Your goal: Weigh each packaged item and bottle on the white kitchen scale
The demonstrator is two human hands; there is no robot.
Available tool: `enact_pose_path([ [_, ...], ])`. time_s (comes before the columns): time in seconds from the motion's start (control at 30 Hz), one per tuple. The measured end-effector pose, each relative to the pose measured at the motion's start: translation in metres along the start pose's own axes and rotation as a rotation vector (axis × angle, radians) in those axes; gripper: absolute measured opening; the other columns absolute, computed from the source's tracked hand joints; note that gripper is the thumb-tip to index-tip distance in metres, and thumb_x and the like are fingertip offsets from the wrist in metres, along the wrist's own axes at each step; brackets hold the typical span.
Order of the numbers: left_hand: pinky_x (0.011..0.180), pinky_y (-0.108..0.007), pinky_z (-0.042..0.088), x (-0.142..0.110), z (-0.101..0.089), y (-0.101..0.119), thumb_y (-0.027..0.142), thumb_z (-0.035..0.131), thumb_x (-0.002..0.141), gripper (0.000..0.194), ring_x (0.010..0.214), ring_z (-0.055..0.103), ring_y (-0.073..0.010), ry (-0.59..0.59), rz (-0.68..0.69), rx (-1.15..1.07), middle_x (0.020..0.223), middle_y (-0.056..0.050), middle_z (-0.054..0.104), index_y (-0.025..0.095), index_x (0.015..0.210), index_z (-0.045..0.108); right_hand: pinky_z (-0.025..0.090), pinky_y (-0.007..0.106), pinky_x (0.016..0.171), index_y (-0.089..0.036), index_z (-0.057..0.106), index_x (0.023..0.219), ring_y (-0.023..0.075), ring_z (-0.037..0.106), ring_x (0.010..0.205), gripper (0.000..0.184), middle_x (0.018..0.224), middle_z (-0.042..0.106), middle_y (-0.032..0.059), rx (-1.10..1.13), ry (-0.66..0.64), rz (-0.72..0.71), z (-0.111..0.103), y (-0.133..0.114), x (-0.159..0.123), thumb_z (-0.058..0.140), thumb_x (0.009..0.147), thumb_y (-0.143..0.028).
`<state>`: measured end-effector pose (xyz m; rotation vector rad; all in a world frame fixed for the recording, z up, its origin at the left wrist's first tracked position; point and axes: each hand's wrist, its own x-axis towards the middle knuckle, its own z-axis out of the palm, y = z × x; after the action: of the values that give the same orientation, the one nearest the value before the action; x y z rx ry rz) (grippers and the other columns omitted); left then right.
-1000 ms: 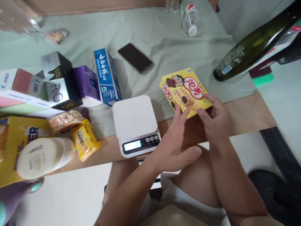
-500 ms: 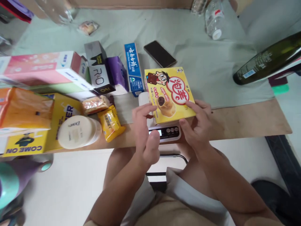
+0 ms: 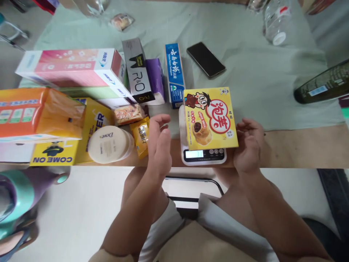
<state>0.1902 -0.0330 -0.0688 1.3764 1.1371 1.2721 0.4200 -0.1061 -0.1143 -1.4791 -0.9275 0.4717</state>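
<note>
Yellow square cardboard box (image 3: 211,118) has moved onto the white plastic scale (image 3: 206,155) — placing looks done; left hand (image 3: 160,147) at nine o'clock, right hand (image 3: 248,149) at three, both loosely open, empty.

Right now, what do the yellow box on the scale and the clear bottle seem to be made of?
The yellow box looks like smooth printed cardboard: flat panels, straight edges, solid colours. The clear bottle is probably glossy plastic, since it is see-through with pale highlights and a white cap, but glass is possible.
</note>
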Motion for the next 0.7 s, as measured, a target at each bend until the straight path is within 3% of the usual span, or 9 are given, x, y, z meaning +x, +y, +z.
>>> enact_pose_path([
  [0.17,0.115,-0.047,0.048,0.0,0.005,-0.002,0.077,0.056,0.096,0.053,0.129,0.062,-0.0278,-0.045,-0.055,-0.012,0.13,-0.006,0.068,0.032,0.123,0.065,0.058,0.041,0.089,-0.03,0.063,0.124,0.0211,0.065,0.102,0.046,0.113,0.064,0.0054,0.043,0.012,0.016,0.001,0.001,0.003,0.053,0.089,-0.059],
  [0.43,0.112,-0.044,0.05,0.0,0.014,-0.005,0.076,0.056,0.097,0.053,0.125,0.064,-0.0264,-0.085,-0.017,0.023,0.13,-0.006,0.067,0.031,0.124,0.064,0.061,0.045,0.09,-0.032,0.061,0.126,0.0237,0.067,0.106,0.048,0.116,0.065,0.0067,0.012,-0.029,0.02,-0.004,0.004,0.003,0.05,0.091,-0.063],
  [0.7,0.114,-0.045,0.049,0.003,0.018,-0.01,0.082,0.058,0.092,0.065,0.13,0.061,-0.0289,-0.053,-0.038,0.083,0.13,-0.009,0.066,0.025,0.122,0.064,0.06,0.045,0.098,-0.03,0.061,0.13,0.0226,0.067,0.111,0.047,0.119,0.066,0.0058,-0.014,-0.064,0.014,-0.004,0.0,-0.001,0.048,0.095,-0.06],
])
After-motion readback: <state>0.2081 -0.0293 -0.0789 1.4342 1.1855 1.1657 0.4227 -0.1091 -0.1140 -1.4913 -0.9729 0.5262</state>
